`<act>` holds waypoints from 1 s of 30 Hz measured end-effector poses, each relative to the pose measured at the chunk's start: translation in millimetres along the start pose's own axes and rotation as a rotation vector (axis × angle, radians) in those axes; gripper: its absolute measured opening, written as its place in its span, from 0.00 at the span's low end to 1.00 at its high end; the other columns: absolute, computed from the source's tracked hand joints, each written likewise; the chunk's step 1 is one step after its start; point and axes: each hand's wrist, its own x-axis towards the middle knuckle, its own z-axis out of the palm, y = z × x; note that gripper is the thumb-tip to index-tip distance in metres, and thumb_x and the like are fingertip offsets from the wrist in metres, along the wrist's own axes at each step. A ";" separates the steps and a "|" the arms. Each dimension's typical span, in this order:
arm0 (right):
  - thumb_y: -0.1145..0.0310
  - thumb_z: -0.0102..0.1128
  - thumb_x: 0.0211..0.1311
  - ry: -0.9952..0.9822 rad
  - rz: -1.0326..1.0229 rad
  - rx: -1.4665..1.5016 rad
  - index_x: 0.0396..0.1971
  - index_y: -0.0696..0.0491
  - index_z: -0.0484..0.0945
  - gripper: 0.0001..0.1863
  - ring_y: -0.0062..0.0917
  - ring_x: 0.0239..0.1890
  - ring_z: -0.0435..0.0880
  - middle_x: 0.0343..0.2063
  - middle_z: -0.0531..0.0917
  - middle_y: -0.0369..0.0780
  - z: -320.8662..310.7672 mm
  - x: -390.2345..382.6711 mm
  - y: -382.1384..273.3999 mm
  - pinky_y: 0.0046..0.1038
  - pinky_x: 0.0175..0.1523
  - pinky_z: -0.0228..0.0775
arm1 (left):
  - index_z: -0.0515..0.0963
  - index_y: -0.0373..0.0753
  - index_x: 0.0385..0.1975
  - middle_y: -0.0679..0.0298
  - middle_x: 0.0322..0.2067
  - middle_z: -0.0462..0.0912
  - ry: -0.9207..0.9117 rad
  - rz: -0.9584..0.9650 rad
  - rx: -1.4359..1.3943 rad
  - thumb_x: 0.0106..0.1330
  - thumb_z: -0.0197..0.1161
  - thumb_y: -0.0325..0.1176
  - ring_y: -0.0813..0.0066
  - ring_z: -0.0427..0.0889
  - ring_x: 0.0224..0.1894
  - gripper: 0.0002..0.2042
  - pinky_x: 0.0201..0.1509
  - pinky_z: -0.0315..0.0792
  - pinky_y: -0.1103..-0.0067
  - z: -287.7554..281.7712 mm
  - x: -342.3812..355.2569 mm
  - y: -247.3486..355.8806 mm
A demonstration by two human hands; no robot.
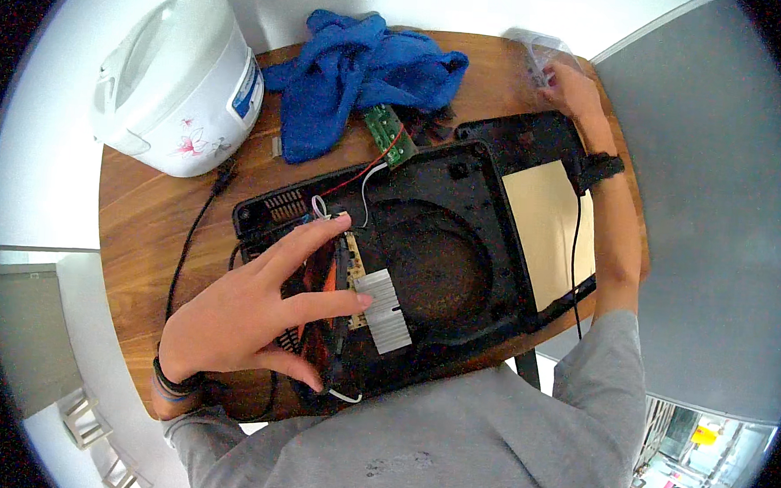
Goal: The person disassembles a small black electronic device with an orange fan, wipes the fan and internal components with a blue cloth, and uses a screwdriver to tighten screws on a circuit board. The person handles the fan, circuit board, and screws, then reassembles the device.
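Observation:
A circuit board [355,269] with a finned silver heat sink [387,312] stands tilted on the left side of an opened black appliance housing [505,241]. My left hand [246,303] grips the board from the left, thumb at its near end and fingers across its top. Orange-brown parts show beneath that hand. At the table's far right, my right hand [573,92] has its fingers curled together at a clear plastic container [542,50]; what they hold is too small to make out. A smaller green circuit board [385,136] leans on the housing's far edge, joined by red and white wires.
A white rice cooker [187,83] stands at the far left, beside a crumpled blue cloth [364,66]. Right of the housing lies a black-framed panel [524,136] with a tan sheet [550,226]. A black cord [191,251] runs along the wooden table [140,222].

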 end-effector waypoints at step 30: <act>0.67 0.70 0.70 -0.171 -0.252 0.440 0.57 0.55 0.83 0.18 0.52 0.53 0.87 0.55 0.85 0.50 -60.7 -143.3 -125.3 0.46 0.55 0.81 | 0.78 0.61 0.70 0.35 0.81 0.53 0.008 -0.056 -0.121 0.46 0.79 0.63 0.25 0.64 0.77 0.44 0.78 0.67 0.53 -3.2 0.7 -1.6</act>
